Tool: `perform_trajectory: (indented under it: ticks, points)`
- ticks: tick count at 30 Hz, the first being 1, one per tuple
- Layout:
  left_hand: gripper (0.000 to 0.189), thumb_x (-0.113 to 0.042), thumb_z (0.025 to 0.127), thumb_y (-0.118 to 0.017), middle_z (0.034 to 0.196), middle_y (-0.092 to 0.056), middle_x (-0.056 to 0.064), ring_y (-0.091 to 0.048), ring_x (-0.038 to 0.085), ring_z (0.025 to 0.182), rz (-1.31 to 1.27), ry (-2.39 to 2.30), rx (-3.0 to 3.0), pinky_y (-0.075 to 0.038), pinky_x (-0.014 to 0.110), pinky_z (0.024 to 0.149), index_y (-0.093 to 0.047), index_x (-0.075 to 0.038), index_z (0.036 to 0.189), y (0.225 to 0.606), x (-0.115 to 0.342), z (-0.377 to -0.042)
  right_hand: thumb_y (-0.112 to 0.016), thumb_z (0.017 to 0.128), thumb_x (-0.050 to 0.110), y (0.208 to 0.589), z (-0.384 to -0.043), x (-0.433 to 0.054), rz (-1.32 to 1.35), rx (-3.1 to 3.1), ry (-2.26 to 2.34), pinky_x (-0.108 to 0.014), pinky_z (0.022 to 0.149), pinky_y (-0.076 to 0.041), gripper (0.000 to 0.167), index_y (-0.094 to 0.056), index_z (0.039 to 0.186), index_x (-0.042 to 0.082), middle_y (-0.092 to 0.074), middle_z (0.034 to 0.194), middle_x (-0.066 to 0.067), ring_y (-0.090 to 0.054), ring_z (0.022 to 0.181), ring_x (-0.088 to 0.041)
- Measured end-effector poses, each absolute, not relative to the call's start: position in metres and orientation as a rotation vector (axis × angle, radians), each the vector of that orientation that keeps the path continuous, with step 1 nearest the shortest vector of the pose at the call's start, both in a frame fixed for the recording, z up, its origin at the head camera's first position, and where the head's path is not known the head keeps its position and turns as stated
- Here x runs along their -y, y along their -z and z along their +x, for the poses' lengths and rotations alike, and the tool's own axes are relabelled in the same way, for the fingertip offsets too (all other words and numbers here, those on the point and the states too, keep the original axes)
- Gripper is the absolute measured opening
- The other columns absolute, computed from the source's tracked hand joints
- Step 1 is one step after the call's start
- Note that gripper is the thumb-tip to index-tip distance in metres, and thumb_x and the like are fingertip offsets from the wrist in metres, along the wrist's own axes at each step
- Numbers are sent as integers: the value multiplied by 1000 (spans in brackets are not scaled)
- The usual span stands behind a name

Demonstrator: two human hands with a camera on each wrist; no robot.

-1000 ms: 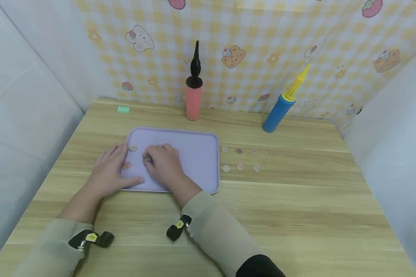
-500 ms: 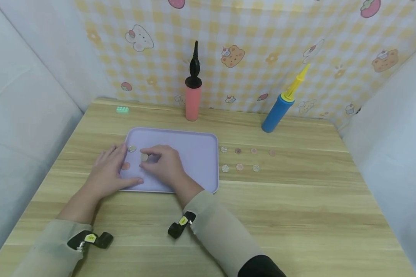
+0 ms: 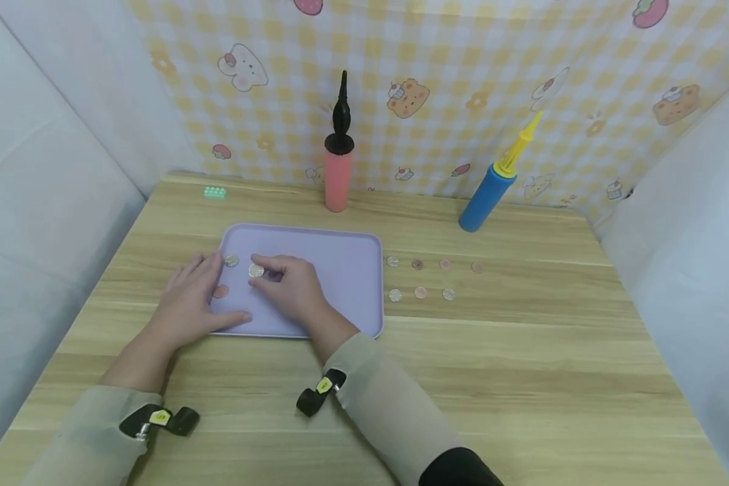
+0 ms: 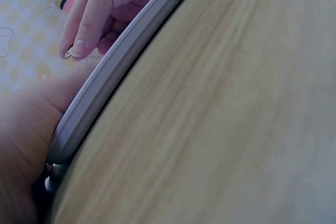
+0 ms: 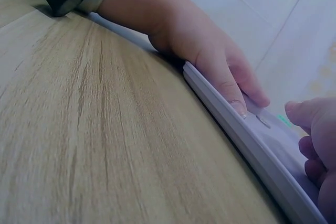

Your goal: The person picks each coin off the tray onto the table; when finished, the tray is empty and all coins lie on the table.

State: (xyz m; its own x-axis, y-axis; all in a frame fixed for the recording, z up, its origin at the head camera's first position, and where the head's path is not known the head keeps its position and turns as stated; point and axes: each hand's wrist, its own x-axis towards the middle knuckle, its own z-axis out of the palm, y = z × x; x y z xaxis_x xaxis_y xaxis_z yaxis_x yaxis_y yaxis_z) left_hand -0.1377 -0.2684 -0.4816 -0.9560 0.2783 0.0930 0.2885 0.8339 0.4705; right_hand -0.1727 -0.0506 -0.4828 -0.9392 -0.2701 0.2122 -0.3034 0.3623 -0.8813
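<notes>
Thumb and forefinger of my right hand pinch a silver coin above the lilac tray. In the left wrist view the coin peeks out at the fingertips. My left hand rests over the tray's left edge, fingers extended, its thumb along the front rim. Beside those fingers, a silver coin and a copper coin lie on the tray. The right wrist view shows the left thumb lying over the rim.
Right of the tray, silver coins and copper coins lie in two rows on the wooden table. Behind stand a pink hand pump and a leaning blue pump. A mint toy brick sits at the back left.
My right hand has lifted the silver coin and turned its face toward the head camera, the fingers shifting slightly. My left hand and the other coins have stayed put.
</notes>
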Motion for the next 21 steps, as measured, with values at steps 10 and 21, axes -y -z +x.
perform_trajectory:
  ticks: [10, 21]
  points:
    - [132, -61, 79, -89, 170, -26, 31, -15, 57, 156, -472, 757, 3003, -6, 75, 123, -18, 8, 167, 480, 272, -137, -94, 85, 28, 483, -172, 48, 721, 2672, -1351, -10, 90, -43, 33, -85, 117, 22, -79, 103, 13, -59, 96, 3]
    - [133, -64, 79, -88, 171, -26, 29, -16, 58, 156, -474, 769, 2991, -5, 75, 123, -17, 5, 168, 485, 273, -139, -95, 84, 27, 481, -166, 37, 731, 2642, -1374, -15, 99, -46, 31, -85, 112, 19, -80, 109, 9, -65, 108, -3]
